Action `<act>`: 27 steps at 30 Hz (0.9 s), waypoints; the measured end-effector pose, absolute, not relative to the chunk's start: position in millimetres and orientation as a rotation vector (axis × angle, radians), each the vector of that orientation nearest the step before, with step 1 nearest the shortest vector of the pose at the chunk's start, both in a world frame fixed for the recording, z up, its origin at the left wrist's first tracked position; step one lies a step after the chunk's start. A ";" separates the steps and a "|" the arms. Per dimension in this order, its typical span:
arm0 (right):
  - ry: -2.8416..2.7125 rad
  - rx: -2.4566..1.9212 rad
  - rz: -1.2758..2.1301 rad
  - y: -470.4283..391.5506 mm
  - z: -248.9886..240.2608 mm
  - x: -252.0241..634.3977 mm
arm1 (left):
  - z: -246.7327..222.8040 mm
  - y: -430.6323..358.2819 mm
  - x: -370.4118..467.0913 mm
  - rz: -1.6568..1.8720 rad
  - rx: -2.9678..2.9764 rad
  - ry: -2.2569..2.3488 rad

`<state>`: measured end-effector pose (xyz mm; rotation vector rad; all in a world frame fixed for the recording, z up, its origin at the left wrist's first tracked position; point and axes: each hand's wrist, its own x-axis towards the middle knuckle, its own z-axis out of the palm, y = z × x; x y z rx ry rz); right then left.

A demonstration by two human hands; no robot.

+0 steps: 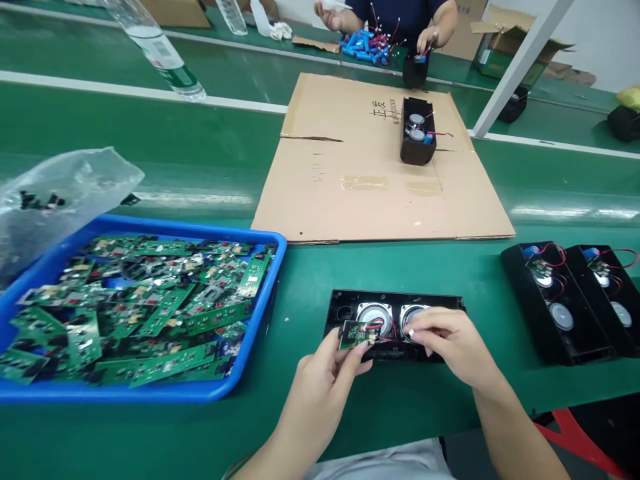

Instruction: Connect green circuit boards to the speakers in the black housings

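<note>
Green bench is carrying everything. Cardboard sheet is lying flat on the far side, prob. protecting surfaces. Blue tray is sitting at L, heaped w/ loose PCBs; its raised rim is prob. stopping them sliding off, and the spot is suiting a L-hand reach.

Black cases are next in size. Two side cases are lying next to each other at R, hollow side up, red wires looping over them, prob. parked there for elbow room. Far case is resting on the cardboard. Front case is lying right before the person, long side across & hollow side up, so both hands are getting at the inside.

L hand is gripping the small PCB btwn thumb & fingers; R hand is pinching, thumb near fingertips, over the R speaker. L speaker is sitting just behind that small PCB, which is being held above the case's L half, face up, prob. so its joints are easy to see. Red wires are showing by its R end. White bit at the R fingertips is looking like a wire end, tho it's too tiny to be sure.
</note>
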<state>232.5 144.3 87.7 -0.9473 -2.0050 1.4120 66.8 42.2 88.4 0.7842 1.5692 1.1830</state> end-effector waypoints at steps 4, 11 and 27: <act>-2.158 -0.802 1.225 128.3 86.2 239.1 | 86.0 49.4 72.2 1.207 0.825 1.594; -2.386 -0.828 0.435 107.8 75.2 217.6 | 84.7 49.3 76.4 1.207 0.878 1.654; -2.552 -0.753 0.189 113.6 78.4 213.2 | 84.1 48.3 77.6 1.153 1.161 1.717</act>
